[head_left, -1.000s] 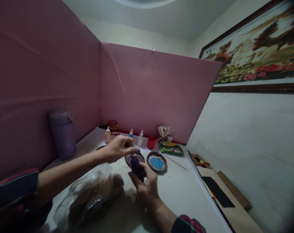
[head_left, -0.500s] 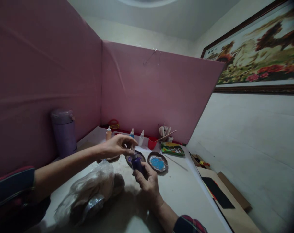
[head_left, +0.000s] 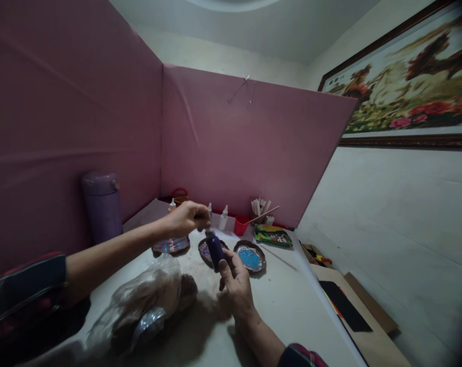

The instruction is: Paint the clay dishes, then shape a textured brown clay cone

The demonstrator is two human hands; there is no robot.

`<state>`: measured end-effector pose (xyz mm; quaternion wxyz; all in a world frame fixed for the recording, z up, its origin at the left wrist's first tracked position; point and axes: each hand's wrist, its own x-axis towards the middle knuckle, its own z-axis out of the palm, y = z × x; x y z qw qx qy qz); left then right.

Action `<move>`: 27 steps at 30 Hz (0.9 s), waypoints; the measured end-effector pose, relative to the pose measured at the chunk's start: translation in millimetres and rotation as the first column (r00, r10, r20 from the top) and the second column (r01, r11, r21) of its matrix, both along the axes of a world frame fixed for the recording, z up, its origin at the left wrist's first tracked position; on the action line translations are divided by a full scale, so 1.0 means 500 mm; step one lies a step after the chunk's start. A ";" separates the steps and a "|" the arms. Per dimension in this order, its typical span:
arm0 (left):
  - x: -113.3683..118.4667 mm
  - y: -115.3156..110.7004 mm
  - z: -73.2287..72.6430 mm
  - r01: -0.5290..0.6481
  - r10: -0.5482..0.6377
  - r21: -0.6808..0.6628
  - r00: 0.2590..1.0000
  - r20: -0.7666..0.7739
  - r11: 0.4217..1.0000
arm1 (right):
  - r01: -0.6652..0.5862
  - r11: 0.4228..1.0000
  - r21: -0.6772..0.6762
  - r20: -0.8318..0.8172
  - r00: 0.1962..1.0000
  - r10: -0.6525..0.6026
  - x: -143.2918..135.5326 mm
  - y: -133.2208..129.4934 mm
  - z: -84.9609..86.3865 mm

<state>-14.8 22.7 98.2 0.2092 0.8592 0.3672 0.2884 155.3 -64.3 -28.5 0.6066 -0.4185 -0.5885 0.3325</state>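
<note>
A small dark blue bottle point(head_left: 215, 251) stands nearly upright in my right hand point(head_left: 236, 285), whose fingers wrap its lower part. Just above the bottle's top, my left hand point(head_left: 190, 216) is closed with fingertips together; what it pinches, if anything, is too small to name. Behind the bottle lies a brown dish with purple in it point(head_left: 204, 251), partly hidden. To its right is a brown dish with blue paint point(head_left: 249, 258). Another dish with blue and purple streaks point(head_left: 171, 246) sits below my left wrist.
A plastic bag with brown lumps point(head_left: 142, 300) lies at the front left. Behind are a white bottle point(head_left: 223, 219), a red cup point(head_left: 240, 226), a green packet point(head_left: 273, 236) and a purple flask point(head_left: 103, 209).
My left hand has lifted slightly off the bottle's top and moved left, leaving a gap. The streaked dish at the left shows more.
</note>
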 end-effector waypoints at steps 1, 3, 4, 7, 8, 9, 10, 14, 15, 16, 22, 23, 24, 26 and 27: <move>-0.001 0.018 0.007 -0.049 0.049 0.042 0.999 0.002 0.998 | 0.056 0.998 0.033 0.016 0.998 -0.057 0.001 0.003 -0.002; -0.006 0.061 0.015 -0.147 0.150 0.115 0.988 -0.025 0.983 | 0.139 0.987 0.087 0.054 0.988 -0.144 0.003 0.008 -0.006; -0.009 0.085 0.016 -0.188 0.197 0.142 0.979 -0.052 0.972 | 0.157 0.982 0.102 0.078 0.983 -0.165 0.004 0.009 -0.008; -0.022 0.154 -0.001 -0.276 0.305 0.178 0.938 -0.163 0.944 | 0.141 0.980 0.138 0.172 0.971 -0.164 0.006 0.009 -0.012; -0.026 0.174 -0.010 -0.301 0.334 0.179 0.922 -0.196 0.936 | 0.123 0.979 0.161 0.203 0.967 -0.155 0.007 0.009 -0.013; -0.031 0.193 -0.020 -0.328 0.363 0.180 0.905 -0.223 0.928 | 0.106 0.976 0.189 0.231 0.962 -0.149 0.007 0.008 -0.013; -0.036 0.209 -0.031 -0.350 0.385 0.176 0.889 -0.249 0.920 | 0.089 0.972 0.218 0.253 0.957 -0.144 0.006 0.007 -0.013; -0.047 0.258 -0.060 -0.406 0.433 0.151 0.848 -0.306 0.901 | 0.053 0.956 0.289 0.289 0.947 -0.139 0.004 0.004 -0.010; -0.047 0.266 -0.064 -0.413 0.437 0.144 0.843 -0.312 0.899 | 0.053 0.954 0.295 0.290 0.946 -0.143 0.004 0.004 -0.009; -0.047 0.272 -0.066 -0.418 0.439 0.137 0.841 -0.317 0.898 | 0.056 0.953 0.299 0.293 0.945 -0.147 0.003 0.004 -0.008; -0.048 0.267 -0.049 -0.402 0.415 0.108 0.854 -0.313 0.909 | 0.053 0.952 0.303 0.308 0.939 -0.150 0.004 0.003 -0.009; -0.050 0.259 -0.042 -0.397 0.410 0.107 0.860 -0.305 0.912 | 0.045 0.953 0.298 0.312 0.939 -0.142 0.004 0.002 -0.010; -0.051 0.249 -0.033 -0.388 0.402 0.107 0.867 -0.294 0.915 | 0.035 0.955 0.296 0.316 0.939 -0.132 0.004 0.001 -0.010; -0.055 0.220 -0.013 -0.367 0.382 0.107 0.884 -0.271 0.924 | 0.012 0.956 0.292 0.327 0.938 -0.112 0.002 -0.001 -0.011; -0.056 0.200 -0.003 -0.352 0.367 0.106 0.893 -0.262 0.930 | -0.002 0.957 0.292 0.334 0.937 -0.100 0.001 -0.003 -0.011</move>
